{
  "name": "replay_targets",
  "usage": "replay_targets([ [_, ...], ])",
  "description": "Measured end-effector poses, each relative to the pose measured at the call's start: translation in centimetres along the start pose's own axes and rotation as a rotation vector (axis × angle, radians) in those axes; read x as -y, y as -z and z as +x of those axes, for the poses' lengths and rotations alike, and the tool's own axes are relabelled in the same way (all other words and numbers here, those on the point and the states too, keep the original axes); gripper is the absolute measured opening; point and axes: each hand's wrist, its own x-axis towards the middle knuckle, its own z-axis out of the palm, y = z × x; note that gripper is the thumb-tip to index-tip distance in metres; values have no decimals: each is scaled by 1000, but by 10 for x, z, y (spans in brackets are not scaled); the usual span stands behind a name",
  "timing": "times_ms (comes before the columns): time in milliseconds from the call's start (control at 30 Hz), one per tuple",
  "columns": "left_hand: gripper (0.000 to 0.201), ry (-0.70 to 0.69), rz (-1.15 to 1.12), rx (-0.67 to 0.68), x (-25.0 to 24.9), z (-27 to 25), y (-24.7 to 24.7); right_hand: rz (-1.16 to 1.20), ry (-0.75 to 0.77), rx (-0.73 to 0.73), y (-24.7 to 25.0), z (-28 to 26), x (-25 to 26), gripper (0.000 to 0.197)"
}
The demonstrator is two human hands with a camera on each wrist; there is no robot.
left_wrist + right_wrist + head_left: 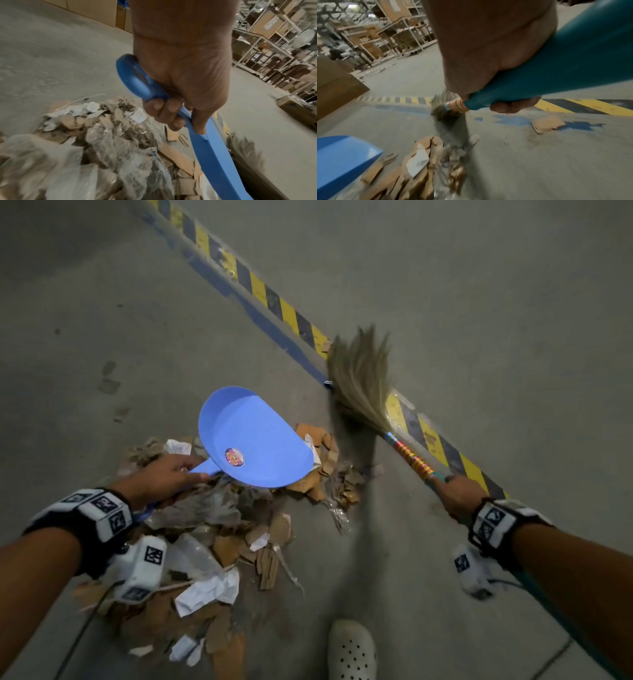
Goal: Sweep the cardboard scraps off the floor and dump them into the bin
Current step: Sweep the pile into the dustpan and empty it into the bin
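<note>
Gripping the handle of a blue dustpan, left hand with fingers curled round it; pan held tilted, just above the heap, not flat on the concrete floor. Cardboard scraps piled below and beside the pan, mixed with white paper and clear plastic film. One stray piece of cardboard lying apart near the yellow-and-black hazard stripe. Further right, right hand closed round the teal shaft of a grass broom, bristles blurred, apparently mid-stroke. No bin in view. Risks, as judged: scraps sliding under a raised pan lip; film snagging in the bristles and scattering the heap; the stray piece being missed.
</note>
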Motion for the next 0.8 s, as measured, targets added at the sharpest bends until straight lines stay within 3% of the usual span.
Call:
replay_targets([
  [67,6,-11,-46,10,14,-15,-14,5,16,11,-17,-36,-16,61],
  [233,10,151,-106,144,47,-55,-18,120,15,13,-32,-148,-68,68],
  [367,30,184,-97,220,47,-64,4,164,-14,-87,-2,-182,-82,72],
  [467,35,155,-72,131,50,-61,22,163,48,-183,22,-154,-52,72],
  [567,36,131,-100,-2,60,-57,22,98,114,-169,36,-86,1,68],
  [633,28,138,-151,-82,66,-55,13,23,184,-168,41,-41,49,75],
  [733,18,150,-205,-153,81,-56,-6,-15,225,-92,34,3,115,68],
  [800,24,154,-226,-168,94,-60,-18,-20,195,-6,20,13,139,61],
])
